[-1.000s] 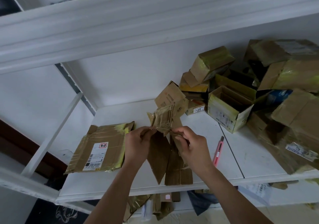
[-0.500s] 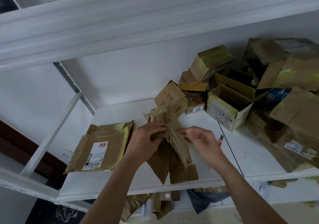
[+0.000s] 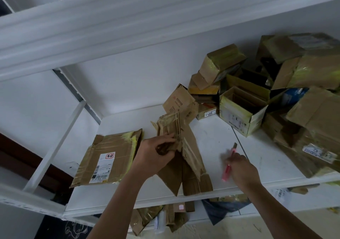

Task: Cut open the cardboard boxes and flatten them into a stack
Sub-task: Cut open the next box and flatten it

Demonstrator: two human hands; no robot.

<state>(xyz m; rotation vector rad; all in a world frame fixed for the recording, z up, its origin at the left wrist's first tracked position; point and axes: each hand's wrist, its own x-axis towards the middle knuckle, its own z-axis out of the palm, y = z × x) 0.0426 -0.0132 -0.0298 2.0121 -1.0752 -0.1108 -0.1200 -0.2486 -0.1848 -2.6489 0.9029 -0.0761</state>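
Note:
My left hand (image 3: 156,155) grips a torn, partly flattened cardboard box (image 3: 185,152) that stands tilted on the white shelf (image 3: 211,137). To its left lies a flattened box with a shipping label (image 3: 108,157). A pink utility knife (image 3: 226,172) lies on the shelf to the right. My right hand (image 3: 241,167) is on it, fingers blurred over its middle, so I cannot tell whether they grip it. A pile of unflattened boxes (image 3: 301,98) fills the right end of the shelf.
An open yellow-taped box (image 3: 242,109) stands nearest the work spot. The upper shelf's thick front beam (image 3: 147,23) hangs overhead. An upright post (image 3: 55,146) stands at the left. More cardboard scraps (image 3: 165,218) and a dark bag (image 3: 222,211) lie below the shelf.
My right hand let go of the torn box and moved right and down onto the pink knife. My left hand keeps hold of the box, which has tipped slightly lower.

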